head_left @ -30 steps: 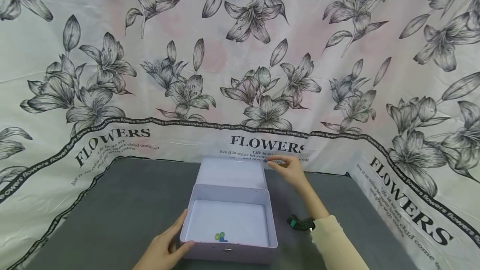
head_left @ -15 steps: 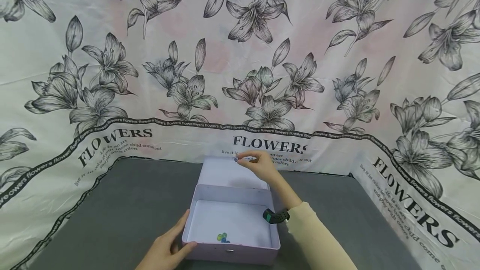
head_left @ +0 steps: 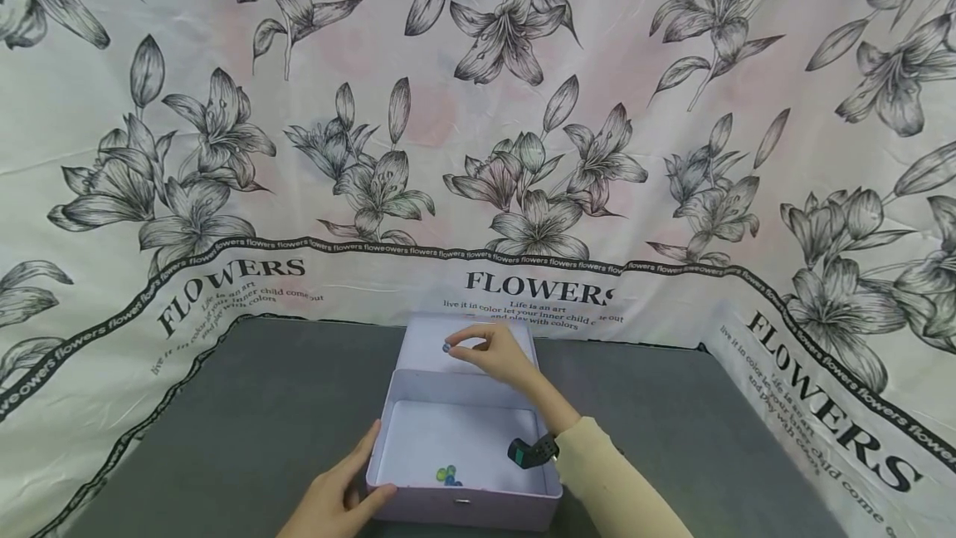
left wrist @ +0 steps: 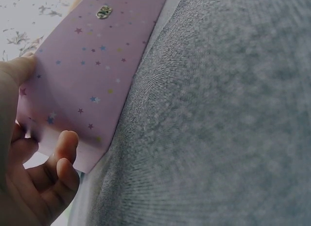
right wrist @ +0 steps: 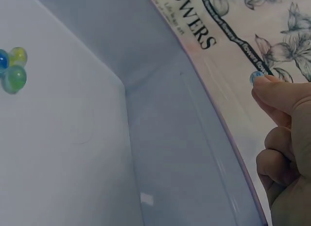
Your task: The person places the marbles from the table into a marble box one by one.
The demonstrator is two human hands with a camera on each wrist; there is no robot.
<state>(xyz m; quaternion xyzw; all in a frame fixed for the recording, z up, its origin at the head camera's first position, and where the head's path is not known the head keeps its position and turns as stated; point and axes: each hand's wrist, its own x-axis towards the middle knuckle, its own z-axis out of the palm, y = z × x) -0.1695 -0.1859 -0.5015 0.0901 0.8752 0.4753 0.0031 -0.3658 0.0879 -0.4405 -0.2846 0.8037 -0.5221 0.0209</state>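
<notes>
Marble (right wrist: 255, 78) of clear blue is pinched between thumb and fingertip of the right hand (head_left: 489, 353), held up by the far side of an open lilac box (head_left: 463, 509). More marbles (right wrist: 16, 79), blue, green and yellow, cluster inside by the near wall. The left hand (head_left: 336, 484) grips the box's near left corner on the grey table (head_left: 284, 405); flower-printed cloth (head_left: 441, 40) hangs beyond.

head view looked down from six o'clock; close wrist views shared its box (head_left: 463, 513), left facing its front (left wrist: 85, 78), right inside.
</notes>
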